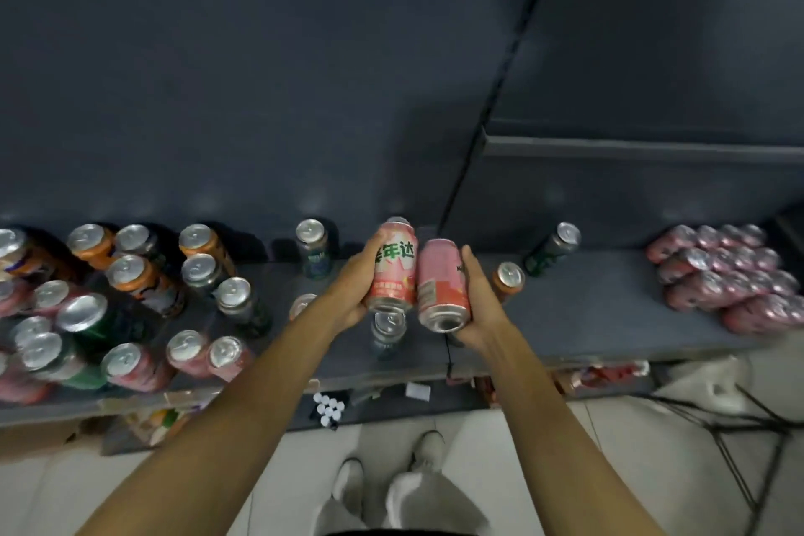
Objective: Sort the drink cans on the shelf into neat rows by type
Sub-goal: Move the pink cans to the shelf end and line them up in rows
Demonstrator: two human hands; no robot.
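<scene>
The person stands before a dark grey shelf (587, 309). The left hand (354, 287) grips one pink can (391, 270), the right hand (478, 300) grips another pink can (443, 287); both are lifted and touching. Pink cans in rows (731, 274) lie far right, mixed cans (130, 296) stand at left.

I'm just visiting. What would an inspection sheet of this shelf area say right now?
Surface: long dark grey shelf, cans standing on it.
Job's things: two pink drink cans, one in the left hand and one in the right hand; neat block of pink cans at the right; mixed orange, green and pink cans jumbled at the left.
Clutter: white-capped bottles below the shelf.
Fingers: curled round the cans.
Cables: black leads on the floor at the right.
Surroundings: dark wall panel, pale tiled floor.
</scene>
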